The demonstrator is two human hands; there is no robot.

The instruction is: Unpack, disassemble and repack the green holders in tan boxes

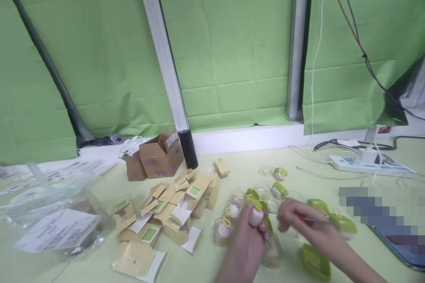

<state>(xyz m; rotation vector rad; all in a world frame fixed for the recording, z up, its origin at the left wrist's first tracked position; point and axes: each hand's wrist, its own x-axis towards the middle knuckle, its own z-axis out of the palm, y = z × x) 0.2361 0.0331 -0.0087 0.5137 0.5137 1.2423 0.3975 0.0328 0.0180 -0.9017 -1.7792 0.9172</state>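
Carton print (161, 172) is unreadable. Our left hand (246, 239) grips a green-topped pinkish piece (255, 217); our right hand (292, 211), a slim tool (300, 217).

Tally — hands (245, 241), 2 | thin tool (301, 217), 1 | pink pieces (255, 217), at least 3 | green shells (315, 266), at least 4 | yellow loops (226, 222), at least 3 | kraft boxes (133, 258), at least 7, pile overlaps — exact count unclear | carton (158, 160), 1 | black cylinder (188, 150), 1 | power strip (345, 165), 1
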